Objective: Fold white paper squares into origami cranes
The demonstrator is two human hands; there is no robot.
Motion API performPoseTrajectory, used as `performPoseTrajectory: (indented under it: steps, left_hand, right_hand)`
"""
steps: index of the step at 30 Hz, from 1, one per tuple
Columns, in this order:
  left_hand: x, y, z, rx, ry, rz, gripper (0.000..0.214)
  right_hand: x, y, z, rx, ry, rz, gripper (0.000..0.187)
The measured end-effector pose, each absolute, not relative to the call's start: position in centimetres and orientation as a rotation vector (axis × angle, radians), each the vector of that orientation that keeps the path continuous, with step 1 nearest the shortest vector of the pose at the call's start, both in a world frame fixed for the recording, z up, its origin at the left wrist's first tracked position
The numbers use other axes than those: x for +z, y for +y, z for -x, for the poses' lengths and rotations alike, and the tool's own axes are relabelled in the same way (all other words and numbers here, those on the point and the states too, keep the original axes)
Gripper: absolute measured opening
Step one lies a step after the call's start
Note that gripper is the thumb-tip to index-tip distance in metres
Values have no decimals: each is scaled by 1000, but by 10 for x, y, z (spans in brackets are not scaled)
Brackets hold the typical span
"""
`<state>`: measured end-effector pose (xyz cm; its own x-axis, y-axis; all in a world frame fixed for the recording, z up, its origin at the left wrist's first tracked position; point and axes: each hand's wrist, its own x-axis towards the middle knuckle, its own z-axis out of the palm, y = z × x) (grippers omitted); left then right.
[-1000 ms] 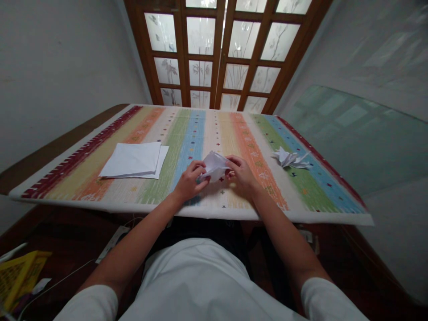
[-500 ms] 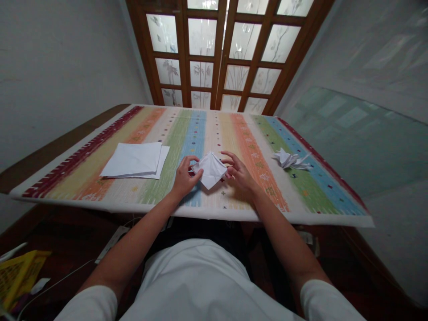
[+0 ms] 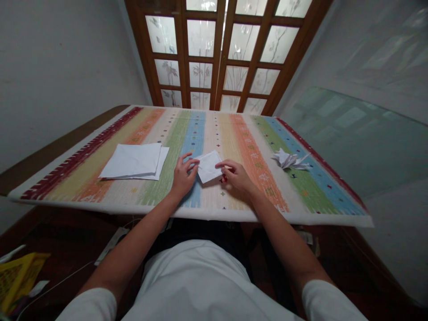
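While the folded paper lies between the two hands near the front of the bench, its upper face now presents as a nearly flat, tilted square. Half a second ago the same piece showed a kite-like outline with creases converging at the far point; it has since been turned or refolded, and which of the two cannot be told. For the folding in hand, the change appears to place a plainer, flatter face uppermost, with the edges available for alignment. The left hand has its fingertips at the left corner; whether they are clamped on it cannot be told. The right hand pinches the right edge, index finger on top. The paper stack remains unchanged to the left, and the pointed paper form remains to the right, both on the striped cloth and apart from the hands.
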<state>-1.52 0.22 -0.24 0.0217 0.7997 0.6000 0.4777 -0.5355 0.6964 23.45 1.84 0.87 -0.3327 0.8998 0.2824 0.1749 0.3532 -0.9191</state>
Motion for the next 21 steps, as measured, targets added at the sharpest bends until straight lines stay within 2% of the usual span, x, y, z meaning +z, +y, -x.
performPoseTrajectory:
  steps: [5, 9, 13, 15, 18, 21]
  left_hand:
    - [-4, -4, 10, 1174, 1308, -2379, 22]
    - [-4, -8, 7, 906, 1243, -2453, 26]
    - [-1, -9, 8, 794, 1311, -2465, 10]
    - [1, -10, 9, 778, 1304, -2480, 9]
    - [3, -10, 8, 788, 1290, -2497, 8]
    - [4, -10, 7, 786, 1283, -2500, 11]
  right_hand:
    - [5, 17, -238, 1032, -1883, 1019, 46]
    - [4, 15, -240, 1016, -2080, 1054, 51]
    - [8, 15, -244, 997, -2198, 1093, 38]
    - [12, 15, -245, 838, -2247, 1083, 28]
    - [16, 17, -245, 597, -2276, 1000, 25]
    - [16, 20, -245, 619, -2284, 943, 16]
